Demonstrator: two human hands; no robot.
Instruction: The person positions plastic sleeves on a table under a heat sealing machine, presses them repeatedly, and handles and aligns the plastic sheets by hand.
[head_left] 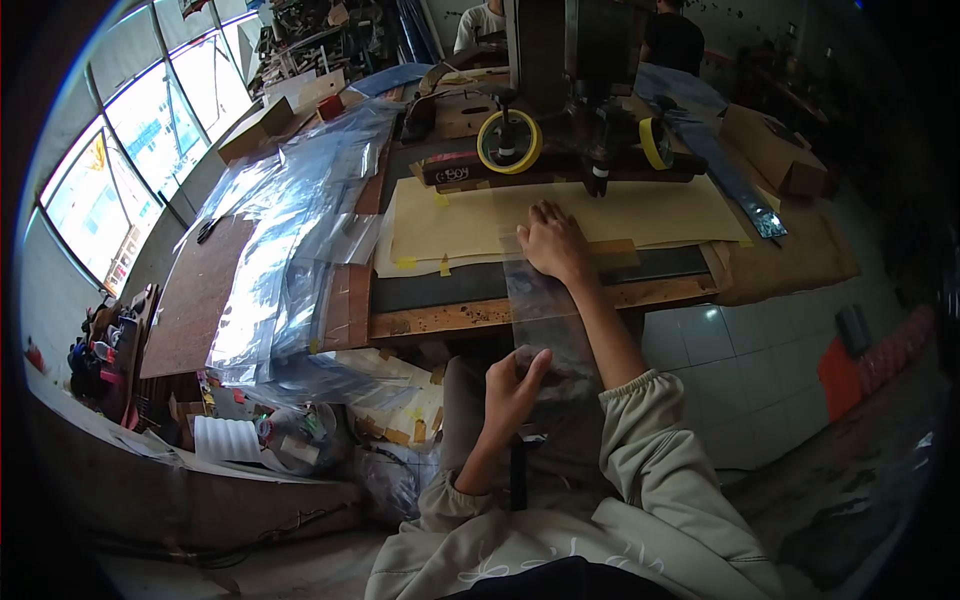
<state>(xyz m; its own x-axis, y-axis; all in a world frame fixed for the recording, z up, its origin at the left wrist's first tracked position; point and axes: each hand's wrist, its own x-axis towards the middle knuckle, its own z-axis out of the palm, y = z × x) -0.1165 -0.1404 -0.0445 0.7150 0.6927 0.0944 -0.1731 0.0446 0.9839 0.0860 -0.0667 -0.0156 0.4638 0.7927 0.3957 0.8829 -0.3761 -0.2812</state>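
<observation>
A strip of clear plastic sheet (545,290) runs from the press bed down over the table's front edge towards my lap. My left hand (512,392) is closed on the sheet's lower end, thumb uppermost. Further up, my right hand (553,243) lies flat with fingers stretched out, pressing the sheet onto a tan board (660,215). Bits of yellow tape (445,267) stick to the board's edges. Just beyond my right fingertips is the dark press bar (560,172), with rolls of yellow tape (510,140) hanging from the machine.
Overlapping clear plastic sheets (290,230) cover the table's left side, with scissors (207,230) beside them. Cardboard boxes (772,150) stand on the right. The wooden table edge (440,318) runs in front of me. Two people (675,42) are at the back.
</observation>
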